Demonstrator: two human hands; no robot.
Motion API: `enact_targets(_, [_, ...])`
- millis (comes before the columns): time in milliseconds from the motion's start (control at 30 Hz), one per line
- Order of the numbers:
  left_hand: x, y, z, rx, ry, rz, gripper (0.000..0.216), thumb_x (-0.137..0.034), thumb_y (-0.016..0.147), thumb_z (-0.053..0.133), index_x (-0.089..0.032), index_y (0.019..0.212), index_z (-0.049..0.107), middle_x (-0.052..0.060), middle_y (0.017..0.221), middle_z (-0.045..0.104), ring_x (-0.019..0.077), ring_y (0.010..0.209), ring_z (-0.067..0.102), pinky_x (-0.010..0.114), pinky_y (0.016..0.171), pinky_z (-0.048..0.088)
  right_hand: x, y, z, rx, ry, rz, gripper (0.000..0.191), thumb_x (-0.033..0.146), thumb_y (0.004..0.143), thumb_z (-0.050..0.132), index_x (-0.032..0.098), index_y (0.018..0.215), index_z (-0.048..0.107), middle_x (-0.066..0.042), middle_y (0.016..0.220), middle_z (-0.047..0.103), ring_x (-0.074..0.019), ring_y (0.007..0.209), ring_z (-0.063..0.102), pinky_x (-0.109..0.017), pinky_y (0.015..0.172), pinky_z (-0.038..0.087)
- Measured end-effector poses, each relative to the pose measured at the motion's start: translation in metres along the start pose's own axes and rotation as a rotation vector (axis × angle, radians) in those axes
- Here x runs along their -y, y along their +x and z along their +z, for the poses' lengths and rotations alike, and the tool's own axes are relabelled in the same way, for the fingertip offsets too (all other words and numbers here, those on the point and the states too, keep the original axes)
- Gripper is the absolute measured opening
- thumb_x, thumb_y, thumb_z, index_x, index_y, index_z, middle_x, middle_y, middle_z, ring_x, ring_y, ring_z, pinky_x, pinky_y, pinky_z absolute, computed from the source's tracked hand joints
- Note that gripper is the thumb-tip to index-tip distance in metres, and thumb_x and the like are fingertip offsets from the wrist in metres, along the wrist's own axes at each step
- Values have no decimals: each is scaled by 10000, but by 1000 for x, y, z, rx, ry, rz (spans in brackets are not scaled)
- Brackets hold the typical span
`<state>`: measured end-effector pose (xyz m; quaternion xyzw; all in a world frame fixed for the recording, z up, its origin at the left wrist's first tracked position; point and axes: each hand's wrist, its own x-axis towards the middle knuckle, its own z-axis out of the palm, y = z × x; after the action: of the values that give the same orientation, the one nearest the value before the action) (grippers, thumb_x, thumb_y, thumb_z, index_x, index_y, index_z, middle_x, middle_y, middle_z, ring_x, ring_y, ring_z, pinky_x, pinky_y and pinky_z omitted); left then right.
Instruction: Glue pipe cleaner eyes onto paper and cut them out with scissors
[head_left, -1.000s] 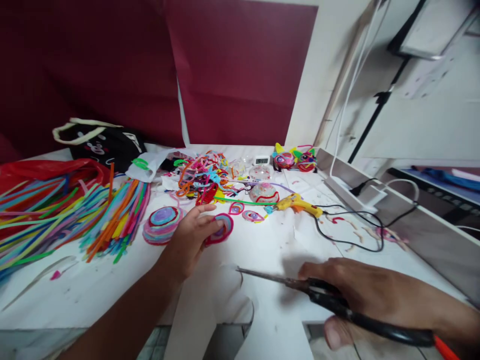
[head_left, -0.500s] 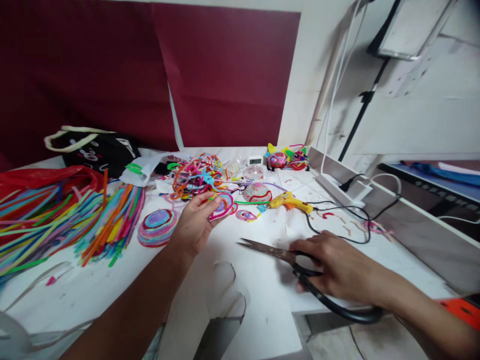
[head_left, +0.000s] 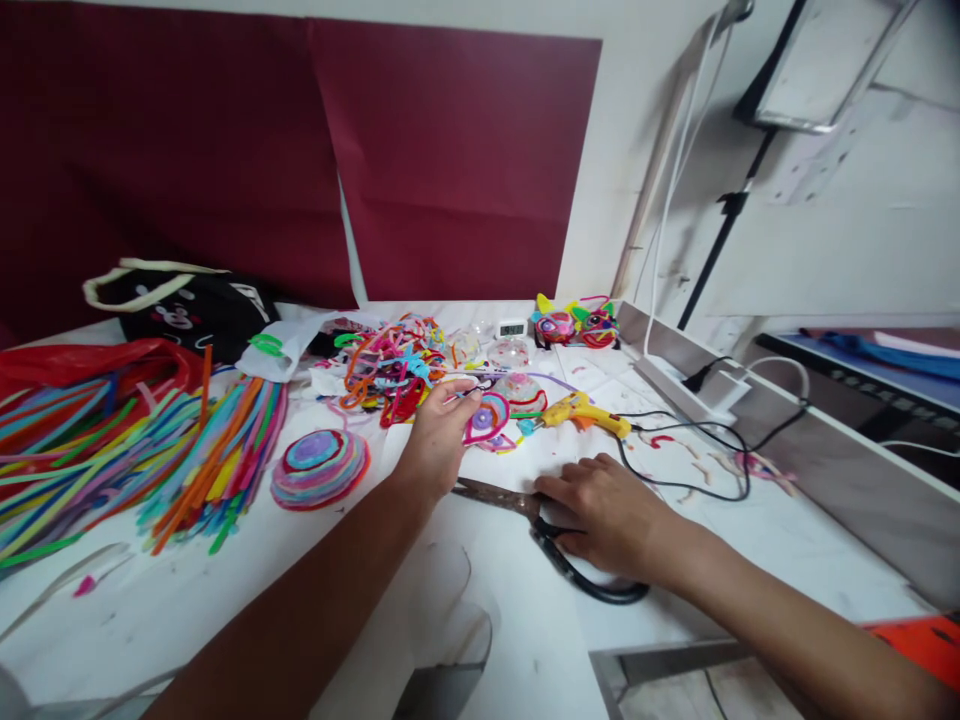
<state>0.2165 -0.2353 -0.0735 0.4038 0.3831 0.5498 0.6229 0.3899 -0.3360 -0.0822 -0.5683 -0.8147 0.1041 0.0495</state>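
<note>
My left hand (head_left: 439, 435) reaches forward over the white table (head_left: 225, 590) and pinches a pink and purple pipe-cleaner spiral (head_left: 489, 416) just above the surface. My right hand (head_left: 600, 510) lies on the black-handled scissors (head_left: 525, 520), which rest flat on the table with the blades pointing left; the fingers curl over the handles. A yellow glue gun (head_left: 581, 411) lies just beyond both hands.
A bundle of coloured pipe cleaners (head_left: 127, 440) and a red bag lie left, a round spiral disc (head_left: 319, 467) beside them. A tangle of pipe-cleaner scraps (head_left: 390, 365), a black tote (head_left: 187, 305), decorated balls (head_left: 574, 325) and a power strip (head_left: 697, 390) with black cords sit farther back.
My left hand lifted the spiral and carried it forward and right toward the glue gun. My right hand brought the scissors from the near edge down flat onto the table.
</note>
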Motion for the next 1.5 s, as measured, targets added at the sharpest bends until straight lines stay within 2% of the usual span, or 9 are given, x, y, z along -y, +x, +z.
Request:
enact_targets(100, [6, 6, 2, 39, 30, 64, 258, -127, 766, 700, -146, 994, 582, -37, 626, 621, 78, 547, 562, 163, 552, 435, -2, 7, -6, -84, 156, 47, 362, 210, 761, 715, 125, 1113, 708, -179, 948, 713, -385, 926, 654, -503, 834, 453])
enact_targets(267, [14, 10, 3, 116, 88, 123, 365, -217, 734, 733, -164, 1050, 557, -29, 621, 660, 111, 538, 593, 200, 562, 468, -18, 36, -5, -277, 606, 143, 484, 483, 876, 604, 164, 1238, 578, -104, 989, 706, -230, 804, 681, -331, 661, 532])
enact_targets(433, [18, 9, 9, 139, 102, 138, 380, -225, 738, 733, -178, 1066, 547, -36, 620, 664, 107, 530, 597, 187, 555, 473, -24, 65, -2, -306, 941, 95, 350, 505, 915, 556, 167, 846, 612, -26, 729, 668, -169, 683, 664, -257, 552, 515])
enact_targets(533, [14, 15, 11, 154, 106, 90, 342, -188, 761, 726, -180, 1064, 570, -28, 636, 668, 107, 522, 602, 182, 538, 477, -27, 71, -3, -326, 1018, 84, 337, 433, 963, 570, 155, 775, 596, 26, 657, 617, -117, 580, 606, -243, 539, 501])
enact_targets(667, [5, 40, 10, 217, 65, -85, 129, -242, 919, 556, -145, 998, 587, 37, 706, 686, 148, 592, 663, 244, 581, 541, -36, 77, -6, -363, 1055, 105, 288, 364, 987, 576, 143, 805, 605, 52, 649, 582, -94, 532, 569, -218, 499, 480])
enact_targets(867, [5, 74, 12, 294, 14, -247, 306, -306, 1014, 347, -127, 943, 585, 81, 775, 693, 139, 641, 685, 240, 612, 559, -49, 82, -9, -414, 1032, 144, 253, 355, 998, 563, 135, 888, 623, 35, 714, 607, -98, 564, 588, -229, 524, 507])
enact_targets(1100, [9, 59, 21, 556, 151, -270, 316, -394, 940, 538, -101, 885, 645, 84, 682, 674, 185, 565, 655, 266, 485, 529, -61, 78, 1, -433, 923, 141, 290, 361, 1001, 557, 140, 820, 614, 54, 655, 576, -79, 498, 532, -216, 497, 479])
enact_targets(1267, [12, 67, 28, 608, 224, -203, 295, -402, 799, 729, -132, 868, 633, 30, 690, 675, 142, 577, 647, 228, 537, 536, -68, 79, 4, -482, 850, 135, 302, 371, 1001, 554, 145, 810, 615, 54, 651, 573, -85, 510, 535, -227, 518, 485])
enact_targets(1500, [20, 63, 27, 680, 371, -194, 436, -494, 715, 790, -125, 892, 640, 92, 779, 726, 209, 585, 701, 253, 479, 536, -74, 73, 3, -495, 842, 145, 290, 363, 1001, 555, 144, 821, 617, 53, 655, 579, -84, 510, 539, -224, 514, 487])
